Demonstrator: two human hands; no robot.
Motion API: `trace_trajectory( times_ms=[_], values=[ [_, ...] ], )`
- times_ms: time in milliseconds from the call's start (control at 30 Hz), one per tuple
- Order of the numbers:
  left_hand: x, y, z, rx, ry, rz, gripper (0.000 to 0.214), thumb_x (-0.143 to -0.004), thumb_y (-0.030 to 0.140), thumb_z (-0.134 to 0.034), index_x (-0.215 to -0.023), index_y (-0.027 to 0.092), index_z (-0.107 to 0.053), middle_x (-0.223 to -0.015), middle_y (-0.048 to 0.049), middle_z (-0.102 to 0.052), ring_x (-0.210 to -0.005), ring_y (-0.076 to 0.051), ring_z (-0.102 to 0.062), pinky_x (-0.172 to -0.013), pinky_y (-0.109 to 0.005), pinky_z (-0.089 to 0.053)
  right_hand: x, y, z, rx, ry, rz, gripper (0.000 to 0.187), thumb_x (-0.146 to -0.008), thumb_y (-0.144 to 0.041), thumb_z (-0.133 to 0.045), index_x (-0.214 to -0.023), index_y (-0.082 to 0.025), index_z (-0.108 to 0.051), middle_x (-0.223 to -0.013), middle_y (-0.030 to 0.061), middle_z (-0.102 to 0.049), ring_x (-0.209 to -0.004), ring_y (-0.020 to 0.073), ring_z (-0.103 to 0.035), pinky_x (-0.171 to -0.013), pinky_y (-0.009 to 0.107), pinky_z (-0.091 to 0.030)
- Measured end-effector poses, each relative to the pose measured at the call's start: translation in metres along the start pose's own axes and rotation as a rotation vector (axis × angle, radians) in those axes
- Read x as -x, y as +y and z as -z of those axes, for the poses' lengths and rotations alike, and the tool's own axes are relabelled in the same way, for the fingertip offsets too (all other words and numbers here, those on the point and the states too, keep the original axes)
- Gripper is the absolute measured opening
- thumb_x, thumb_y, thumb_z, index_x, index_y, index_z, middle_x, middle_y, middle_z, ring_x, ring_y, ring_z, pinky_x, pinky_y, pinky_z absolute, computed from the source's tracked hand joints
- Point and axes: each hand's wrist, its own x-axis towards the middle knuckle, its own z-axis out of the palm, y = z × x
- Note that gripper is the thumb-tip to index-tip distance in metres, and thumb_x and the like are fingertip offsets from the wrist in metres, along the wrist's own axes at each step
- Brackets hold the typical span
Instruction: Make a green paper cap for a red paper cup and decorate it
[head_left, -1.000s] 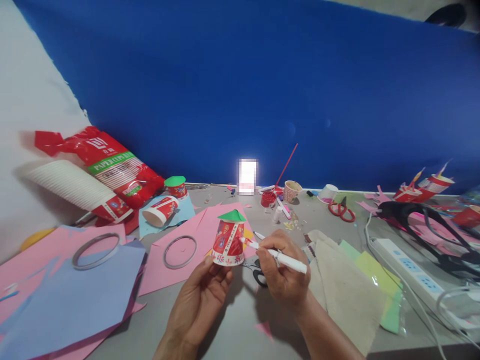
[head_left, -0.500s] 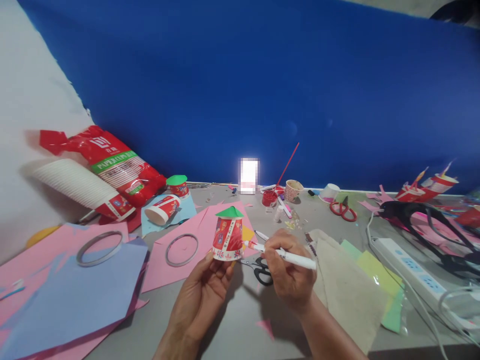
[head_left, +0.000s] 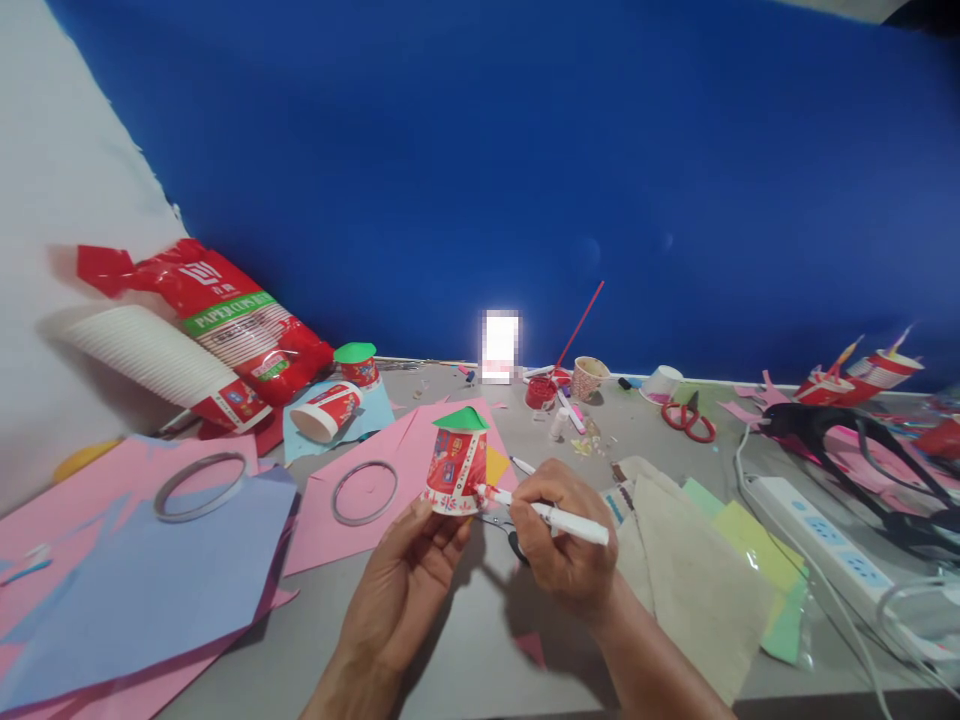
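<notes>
An upside-down red paper cup (head_left: 455, 466) with a green paper cone on top is held at its white rim by my left hand (head_left: 412, 560). Pink and red marks line that rim. My right hand (head_left: 562, 535) grips a white marker pen (head_left: 568, 522), its red tip at or very close to the cup's lower right side; I cannot tell if they touch. Black-handled scissors (head_left: 516, 546) lie behind, partly hidden by my right hand. Below the cup is pink paper (head_left: 414, 440) bearing a grey tape ring (head_left: 335, 503).
At left are blue paper (head_left: 157, 590), a stack of paper cups (head_left: 142, 360) and a red cup bag (head_left: 240, 310). Red scissors (head_left: 688, 420), a red paint jar (head_left: 540, 393) and a patterned cup (head_left: 589, 378) stand further back. A power strip (head_left: 821, 540) and cables lie right.
My right hand has moved left with the marker, bringing its tip closer to the cup and covering more of the black scissors. My left hand still holds the cup, now turned slightly.
</notes>
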Motion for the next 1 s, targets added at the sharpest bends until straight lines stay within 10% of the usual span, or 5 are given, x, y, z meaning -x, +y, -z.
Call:
trace_trajectory(
  times_ms=[1000],
  values=[
    [0.0026, 0.0049, -0.0052, 0.077, 0.047, 0.049, 0.024, -0.097, 0.002, -0.049, -0.093, 0.012, -0.070, -0.077, -0.0082, -0.078, -0.065, -0.018, -0.076, -0.057, -0.029, -0.065, -0.0004, 0.0017, 0.0031, -0.069, -0.030, 0.039, 0.013, -0.086, -0.008, -0.054, -0.089, -0.020, -0.057, -0.072, 0.0024, -0.062, -0.063, 0.0163, -0.056, -0.058, 0.030, -0.044]
  ],
)
